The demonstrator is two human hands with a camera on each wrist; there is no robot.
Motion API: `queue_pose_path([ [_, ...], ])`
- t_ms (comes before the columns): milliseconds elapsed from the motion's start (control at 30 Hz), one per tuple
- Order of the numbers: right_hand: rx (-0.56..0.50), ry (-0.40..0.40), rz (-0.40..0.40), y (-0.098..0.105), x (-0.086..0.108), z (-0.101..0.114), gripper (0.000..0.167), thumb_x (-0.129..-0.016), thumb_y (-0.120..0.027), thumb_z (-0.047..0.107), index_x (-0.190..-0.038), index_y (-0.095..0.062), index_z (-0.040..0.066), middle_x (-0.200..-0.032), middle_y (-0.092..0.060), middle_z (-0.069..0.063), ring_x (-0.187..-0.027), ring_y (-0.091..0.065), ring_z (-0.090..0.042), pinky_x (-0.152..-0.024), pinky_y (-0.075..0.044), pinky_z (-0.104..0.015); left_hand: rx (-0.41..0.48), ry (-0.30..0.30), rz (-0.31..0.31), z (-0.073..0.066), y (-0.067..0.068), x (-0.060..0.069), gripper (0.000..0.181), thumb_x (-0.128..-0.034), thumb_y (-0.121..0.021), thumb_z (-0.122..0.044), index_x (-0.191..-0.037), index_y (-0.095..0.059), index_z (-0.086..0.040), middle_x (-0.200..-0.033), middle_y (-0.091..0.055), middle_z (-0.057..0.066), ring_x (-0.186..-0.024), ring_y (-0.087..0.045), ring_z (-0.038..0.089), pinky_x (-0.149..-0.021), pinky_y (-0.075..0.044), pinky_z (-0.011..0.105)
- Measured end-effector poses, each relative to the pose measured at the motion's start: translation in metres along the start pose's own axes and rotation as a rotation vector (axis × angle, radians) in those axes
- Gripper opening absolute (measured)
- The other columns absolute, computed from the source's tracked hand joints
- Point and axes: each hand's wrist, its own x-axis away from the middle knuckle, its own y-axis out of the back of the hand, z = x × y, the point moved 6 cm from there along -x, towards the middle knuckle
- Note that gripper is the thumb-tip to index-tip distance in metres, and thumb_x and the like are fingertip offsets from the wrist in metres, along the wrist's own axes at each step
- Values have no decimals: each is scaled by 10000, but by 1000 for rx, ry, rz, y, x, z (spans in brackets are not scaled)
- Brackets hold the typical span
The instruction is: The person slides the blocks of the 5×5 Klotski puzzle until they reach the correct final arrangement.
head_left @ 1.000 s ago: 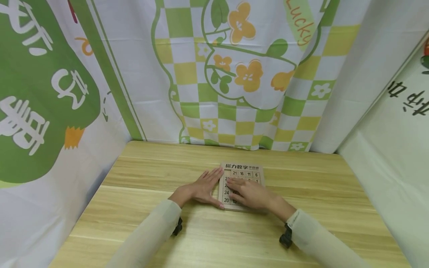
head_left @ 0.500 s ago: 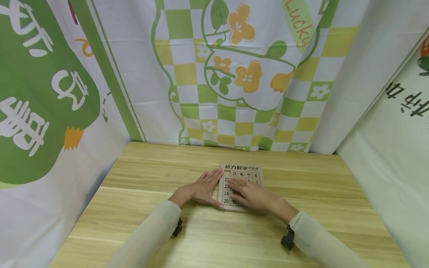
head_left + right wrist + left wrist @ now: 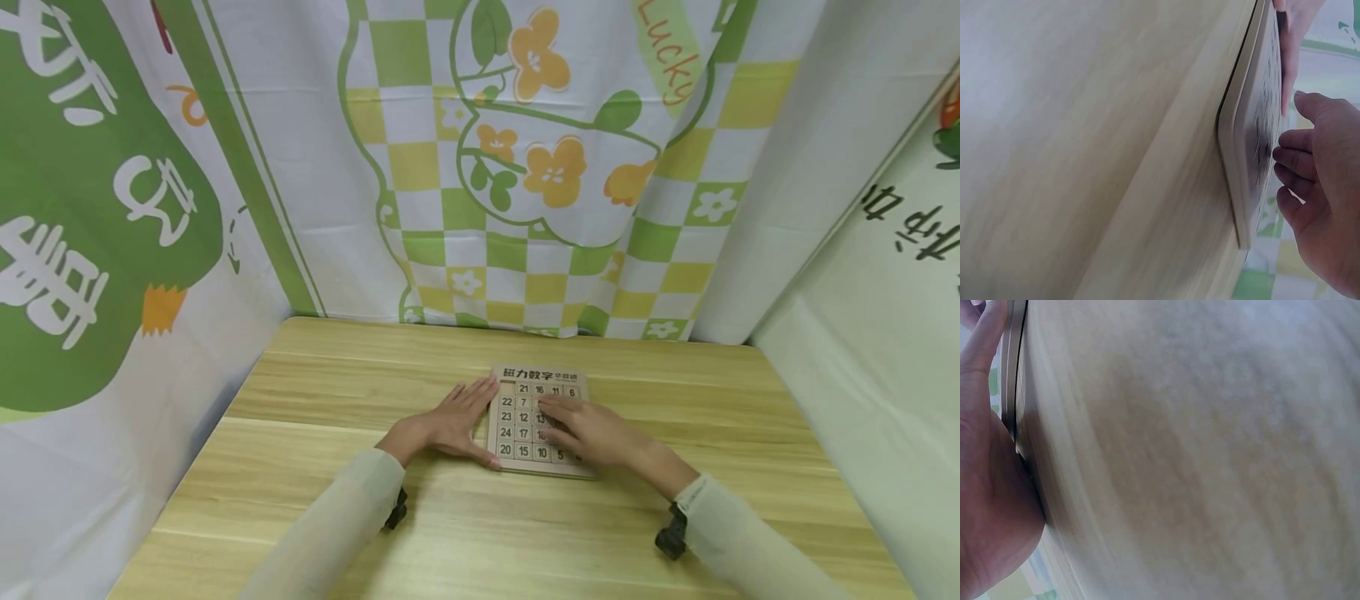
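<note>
A wooden number sliding puzzle (image 3: 528,375) lies flat on the table, its numbered tiles set in a grid. The upper left cell holds no tile. My left hand (image 3: 453,425) lies along the puzzle's left edge, fingers straight, thumb at the near left corner. Over the tiles on the right side is my right hand (image 3: 600,433), its fingertips at the middle columns and hiding some numbers. In the right wrist view, the loosely bent fingers of the right hand (image 3: 1329,181) touch or nearly touch the puzzle's face. The left wrist view shows the left hand (image 3: 991,500) against the puzzle's side (image 3: 1013,362).
The wood-grain table (image 3: 337,383) extends around the puzzle on all sides. Behind it hangs a checked, flowered curtain (image 3: 555,283). White printed cloths (image 3: 862,333) close off the left and right sides. Each wrist wears a small black camera (image 3: 671,533).
My right hand has slid to the right over the puzzle, uncovering tiles in the second column such as 7, 12 and 17. The left hand has stayed in place.
</note>
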Motion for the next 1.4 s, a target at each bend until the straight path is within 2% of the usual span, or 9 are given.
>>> queue_pose_path([
  [267,21,-35,-37,6,15,-23,546,-1076,-628,308,-1486,-563,-47,-1543,-543,-248,-1421,-530,-438,-1188,-423,-595,-55,26,8,-2,0,0,1372,-826,-746,-751,-1696,69,-73,-1769,135,94,-1643,85,271,-1323,66,498],
  [433,19,-63,-38,9,23,-36,562,-1076,-627,307,-1503,-540,-47,-1573,-507,-248,-1439,-508,-441,-1206,-399,-596,-12,15,4,10,-9,-6,1416,-788,-714,-826,-1695,106,-111,-1761,175,45,-1632,141,219,-1308,121,475],
  [633,11,-85,-43,10,30,-45,562,-1072,-638,324,-1511,-548,-15,-1584,-502,-231,-1445,-508,-426,-1203,-405,-586,6,-2,-8,5,-4,-2,1434,-777,-651,-897,-1695,69,-63,-1774,120,121,-1644,88,284,-1317,92,513],
  [800,5,-97,-28,12,30,-44,558,-1077,-629,321,-1519,-542,-9,-1585,-499,-234,-1448,-503,-430,-1202,-402,-596,9,-12,-15,6,-4,-2,1429,-783,-605,-926,-1693,74,-58,-1775,113,130,-1645,82,286,-1318,98,496],
  [967,-4,-99,-27,13,28,-40,550,-1076,-631,306,-1510,-546,-20,-1585,-498,-236,-1449,-499,-437,-1206,-393,-603,9,2,-2,5,-3,-3,1434,-778,-673,-878,-1694,70,-62,-1773,131,112,-1642,103,271,-1317,103,495],
  [1167,1,-67,-38,8,18,-33,562,-1079,-623,306,-1511,-533,-42,-1588,-489,-245,-1453,-490,-445,-1206,-390,-610,5,9,-6,13,-9,-8,1447,-758,-693,-876,-1697,97,-109,-1769,163,57,-1637,131,229,-1314,110,488],
  [1400,2,-41,-75,1,10,-27,558,-1081,-622,313,-1499,-546,-49,-1572,-505,-257,-1442,-503,-448,-1197,-408,-603,20,0,-7,9,-8,-6,1448,-752,-690,-886,-1702,79,-108,-1780,115,95,-1645,92,273,-1320,77,528],
])
